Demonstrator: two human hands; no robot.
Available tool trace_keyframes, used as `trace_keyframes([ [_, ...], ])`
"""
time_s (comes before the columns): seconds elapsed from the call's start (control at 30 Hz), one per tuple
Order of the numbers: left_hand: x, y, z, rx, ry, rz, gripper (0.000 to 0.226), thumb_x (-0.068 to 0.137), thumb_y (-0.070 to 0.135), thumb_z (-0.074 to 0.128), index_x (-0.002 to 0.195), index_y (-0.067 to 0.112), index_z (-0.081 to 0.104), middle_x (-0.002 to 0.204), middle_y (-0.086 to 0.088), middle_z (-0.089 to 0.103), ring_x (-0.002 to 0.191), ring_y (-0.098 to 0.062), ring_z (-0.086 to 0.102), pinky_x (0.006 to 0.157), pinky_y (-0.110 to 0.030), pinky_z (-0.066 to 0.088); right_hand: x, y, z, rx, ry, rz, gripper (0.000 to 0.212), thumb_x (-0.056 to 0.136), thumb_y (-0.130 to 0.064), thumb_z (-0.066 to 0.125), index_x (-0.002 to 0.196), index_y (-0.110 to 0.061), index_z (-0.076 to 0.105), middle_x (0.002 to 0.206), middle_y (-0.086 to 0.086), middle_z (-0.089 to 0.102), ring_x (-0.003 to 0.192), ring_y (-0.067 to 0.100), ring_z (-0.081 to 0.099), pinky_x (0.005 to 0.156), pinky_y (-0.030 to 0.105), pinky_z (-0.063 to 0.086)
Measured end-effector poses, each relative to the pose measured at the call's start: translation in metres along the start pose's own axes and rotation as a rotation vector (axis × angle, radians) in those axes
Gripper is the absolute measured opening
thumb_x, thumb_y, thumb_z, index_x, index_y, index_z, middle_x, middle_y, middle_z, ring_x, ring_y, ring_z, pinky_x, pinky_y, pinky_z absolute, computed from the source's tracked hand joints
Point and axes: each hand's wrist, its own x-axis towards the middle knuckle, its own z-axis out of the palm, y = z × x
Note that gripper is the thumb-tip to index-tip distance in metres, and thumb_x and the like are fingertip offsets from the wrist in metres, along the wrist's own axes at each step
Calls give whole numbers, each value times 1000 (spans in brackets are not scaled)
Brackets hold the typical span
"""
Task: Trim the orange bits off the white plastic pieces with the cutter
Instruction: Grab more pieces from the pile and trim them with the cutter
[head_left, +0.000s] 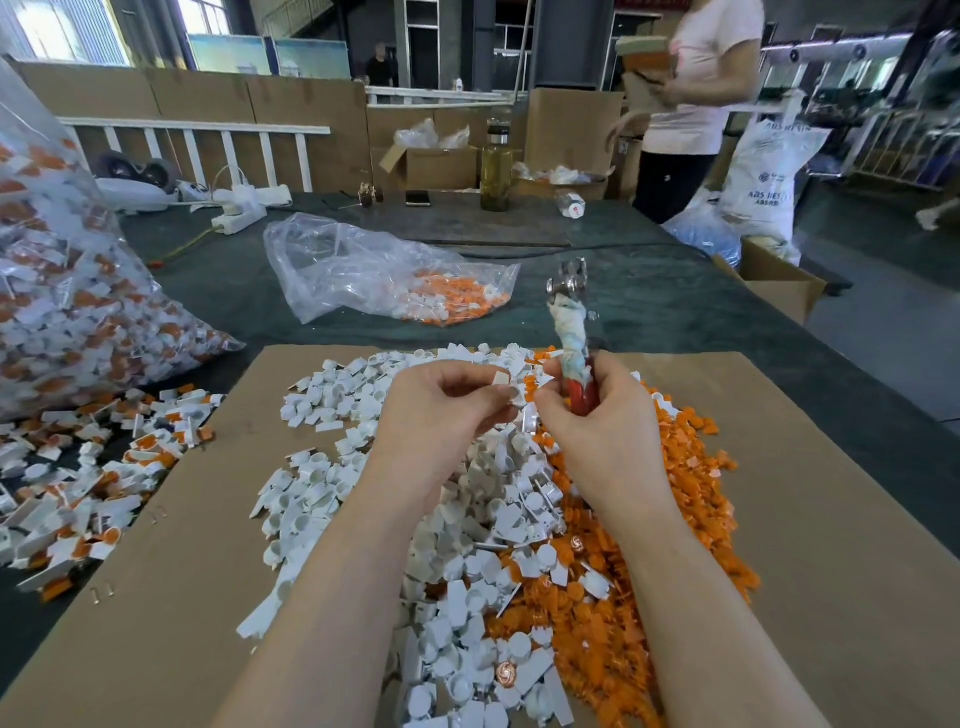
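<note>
**Lining up the next snip**

L hand (447, 402) pinches a white piece (503, 378) above the white pile (467, 519); R hand (587, 410) grips the cutter (571, 332), blades up and away from it. Advice: tilt blades down to the piece, cut flush at the orange joint, let scrap fall on the orange heap (649, 571).

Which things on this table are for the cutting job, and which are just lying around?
For the job:
- red-handled metal cutter in the right hand
- small white plastic piece pinched by the left hand
- heap of white plastic pieces
- heap of orange plastic bits
- brown cardboard sheet

Just lying about:
- tall glass bottle
- dark phone
- white power strip
</note>
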Motion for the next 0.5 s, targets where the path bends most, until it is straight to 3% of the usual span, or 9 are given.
trace_keyframes([
  [0.17, 1, -4, -1, 185, 68, 109, 11, 81, 14, 80, 79, 24, 76, 71, 5, 75, 71, -8, 74, 78, -26, 56, 1, -2, -1, -86, -36, -20, 18, 84, -19, 67, 84, -31, 54, 72, -11, 57, 62, -2, 53, 52, 13, 42],
  [0.37, 2, -3, -4, 385, 50, 200, 4, 81, 28, 80, 80, 31, 78, 71, 19, 73, 72, 5, 67, 68, -7, 48, 1, -1, -1, -114, -46, 10, 20, 83, -18, 68, 84, -32, 53, 67, -13, 54, 61, -8, 53, 50, 9, 40],
  [0.5, 2, -3, -2, 428, 31, 229, 14, 80, 20, 82, 81, 34, 79, 75, 25, 72, 74, 8, 66, 70, -11, 50, 2, -1, -1, -139, -68, 27, 21, 81, -17, 68, 80, -31, 53, 60, -16, 56, 56, -7, 53, 46, 10, 38],
])
